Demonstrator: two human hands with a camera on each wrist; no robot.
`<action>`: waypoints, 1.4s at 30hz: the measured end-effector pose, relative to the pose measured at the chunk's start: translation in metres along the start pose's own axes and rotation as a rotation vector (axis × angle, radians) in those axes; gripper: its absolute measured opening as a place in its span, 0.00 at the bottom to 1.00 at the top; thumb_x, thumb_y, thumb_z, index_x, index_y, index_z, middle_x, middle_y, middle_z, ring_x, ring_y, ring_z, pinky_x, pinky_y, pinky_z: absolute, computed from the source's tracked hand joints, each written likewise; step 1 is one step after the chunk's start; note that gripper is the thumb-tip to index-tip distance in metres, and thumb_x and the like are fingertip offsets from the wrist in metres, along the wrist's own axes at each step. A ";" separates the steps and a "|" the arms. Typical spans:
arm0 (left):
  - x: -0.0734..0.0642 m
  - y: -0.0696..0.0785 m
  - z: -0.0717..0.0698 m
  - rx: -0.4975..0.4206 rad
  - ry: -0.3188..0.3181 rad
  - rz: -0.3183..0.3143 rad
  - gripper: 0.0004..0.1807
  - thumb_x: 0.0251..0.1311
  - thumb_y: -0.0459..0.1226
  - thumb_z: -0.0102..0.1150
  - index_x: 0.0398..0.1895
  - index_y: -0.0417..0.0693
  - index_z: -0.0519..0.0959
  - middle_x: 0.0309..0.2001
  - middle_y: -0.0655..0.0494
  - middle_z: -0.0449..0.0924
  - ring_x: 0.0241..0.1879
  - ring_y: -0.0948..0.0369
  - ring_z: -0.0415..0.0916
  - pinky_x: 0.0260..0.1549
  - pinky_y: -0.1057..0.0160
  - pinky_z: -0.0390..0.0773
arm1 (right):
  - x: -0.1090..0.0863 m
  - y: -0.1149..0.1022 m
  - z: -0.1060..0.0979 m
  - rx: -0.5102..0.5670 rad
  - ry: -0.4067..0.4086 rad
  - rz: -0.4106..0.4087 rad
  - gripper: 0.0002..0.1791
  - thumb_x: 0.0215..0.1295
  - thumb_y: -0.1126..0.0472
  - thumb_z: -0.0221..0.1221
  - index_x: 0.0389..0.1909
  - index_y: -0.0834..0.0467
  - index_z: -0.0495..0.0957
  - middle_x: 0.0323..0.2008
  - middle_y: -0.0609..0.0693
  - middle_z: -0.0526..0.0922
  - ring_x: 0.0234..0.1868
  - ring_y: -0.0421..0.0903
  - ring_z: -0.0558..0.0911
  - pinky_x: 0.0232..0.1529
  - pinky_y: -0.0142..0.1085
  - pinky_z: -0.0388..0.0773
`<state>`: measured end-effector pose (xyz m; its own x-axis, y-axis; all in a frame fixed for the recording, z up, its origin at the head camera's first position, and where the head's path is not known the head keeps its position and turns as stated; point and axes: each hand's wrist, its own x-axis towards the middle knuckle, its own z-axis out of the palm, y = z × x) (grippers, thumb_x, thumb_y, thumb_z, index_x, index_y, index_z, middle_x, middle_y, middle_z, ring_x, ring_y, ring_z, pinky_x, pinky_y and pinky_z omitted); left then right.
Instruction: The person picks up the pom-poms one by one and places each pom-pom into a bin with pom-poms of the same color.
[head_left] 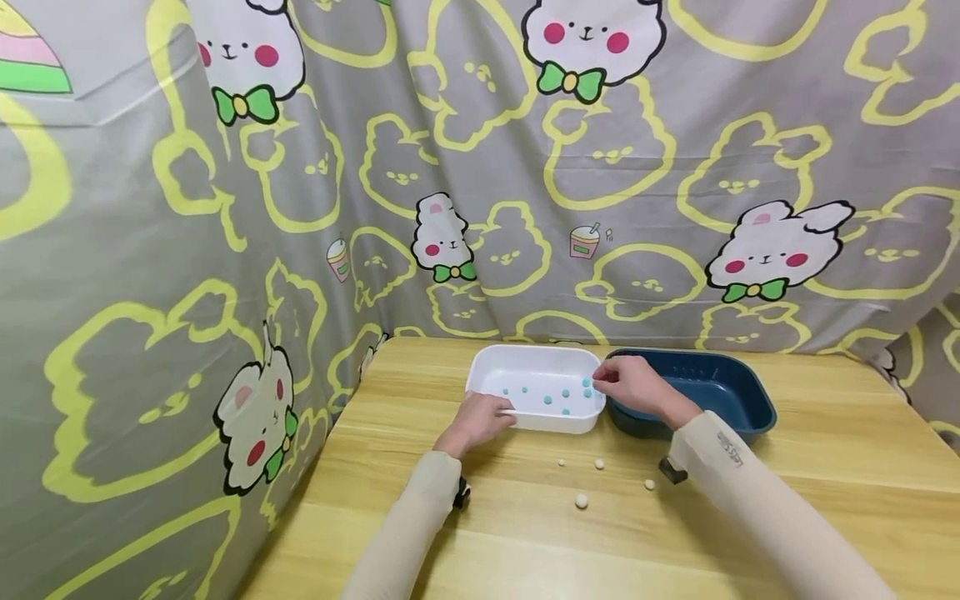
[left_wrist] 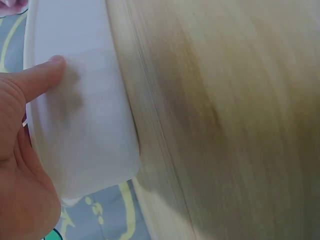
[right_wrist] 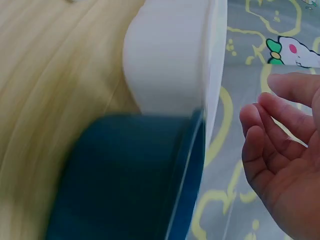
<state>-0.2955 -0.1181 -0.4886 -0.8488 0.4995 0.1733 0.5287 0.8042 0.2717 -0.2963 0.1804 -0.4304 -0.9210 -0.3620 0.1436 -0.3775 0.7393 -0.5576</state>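
Observation:
My left hand [head_left: 480,417] holds the near left side of a white plastic basin [head_left: 551,423]. Its thumb [left_wrist: 47,75] presses the outer wall in the left wrist view, and the other fingers go over the rim. Several small teal balls [head_left: 548,400] lie inside this basin, some grouped at its right end. Over the spot where the white basin meets a dark blue basin [head_left: 720,396] hovers my right hand [head_left: 636,385]. The right wrist view shows its fingers [right_wrist: 255,150] loosely bent and its thumb apart, with nothing visible between them.
Several small white balls [head_left: 582,501] are scattered on the wooden table [head_left: 525,542] in front of the basins. A patterned grey curtain [head_left: 510,167] hangs along the back and left of the table. Dark wrist straps [head_left: 672,471] sit below the sleeves.

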 end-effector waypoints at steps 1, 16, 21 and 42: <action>0.000 -0.001 -0.001 -0.017 -0.001 -0.009 0.06 0.58 0.46 0.63 0.32 0.57 0.85 0.34 0.68 0.84 0.37 0.66 0.78 0.47 0.57 0.62 | -0.004 0.002 -0.003 0.001 0.007 -0.004 0.09 0.63 0.60 0.60 0.39 0.62 0.82 0.33 0.49 0.80 0.32 0.44 0.76 0.35 0.40 0.76; -0.010 0.031 -0.024 -0.437 -0.059 0.088 0.08 0.59 0.36 0.62 0.40 0.44 0.83 0.35 0.64 0.81 0.38 0.67 0.75 0.42 0.65 0.73 | -0.078 0.078 -0.053 -0.146 0.023 -0.028 0.10 0.63 0.54 0.61 0.37 0.56 0.83 0.33 0.43 0.80 0.32 0.40 0.77 0.33 0.38 0.75; -0.011 0.051 -0.018 -0.444 -0.180 0.138 0.07 0.58 0.33 0.63 0.39 0.41 0.83 0.32 0.62 0.81 0.33 0.70 0.75 0.35 0.71 0.73 | -0.095 0.101 -0.057 -0.170 0.008 -0.057 0.11 0.65 0.50 0.59 0.36 0.53 0.83 0.32 0.41 0.81 0.31 0.37 0.77 0.32 0.35 0.75; 0.005 0.068 0.028 -0.098 -0.313 0.115 0.14 0.51 0.38 0.70 0.41 0.49 0.81 0.32 0.63 0.76 0.34 0.69 0.70 0.36 0.74 0.69 | -0.115 0.134 -0.044 -0.133 0.043 -0.263 0.06 0.62 0.58 0.62 0.31 0.52 0.87 0.30 0.39 0.85 0.32 0.31 0.81 0.30 0.30 0.77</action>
<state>-0.2636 -0.0518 -0.4960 -0.7356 0.6718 -0.0867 0.6059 0.7098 0.3594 -0.2452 0.3460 -0.4860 -0.7923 -0.5283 0.3053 -0.6101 0.6922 -0.3855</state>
